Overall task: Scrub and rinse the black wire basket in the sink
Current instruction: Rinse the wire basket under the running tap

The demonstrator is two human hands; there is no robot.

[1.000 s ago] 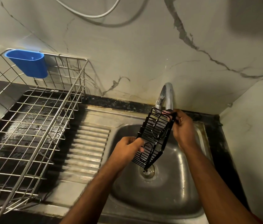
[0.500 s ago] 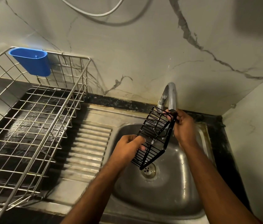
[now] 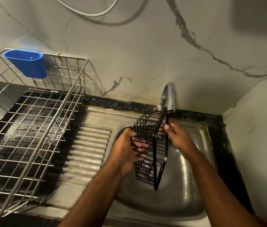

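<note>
The black wire basket (image 3: 152, 154) hangs on end over the steel sink (image 3: 170, 199), its top just under the faucet spout (image 3: 170, 99). My left hand (image 3: 128, 149) grips its left side, fingers curled through the wires. My right hand (image 3: 177, 136) pinches the upper right rim between thumb and fingers. No running water is visible. The drain sits behind the basket's lower end.
A steel dish rack (image 3: 31, 128) with a blue plastic cup holder (image 3: 26, 63) stands on the left over a dark tray. The ribbed drainboard (image 3: 87, 153) lies between rack and sink. Marble walls close in behind and on the right.
The basket has turned from a slant to nearly upright, its lower end swinging down towards me. My left hand has shifted its hold further along the wires; my right hand stays at the top rim.
</note>
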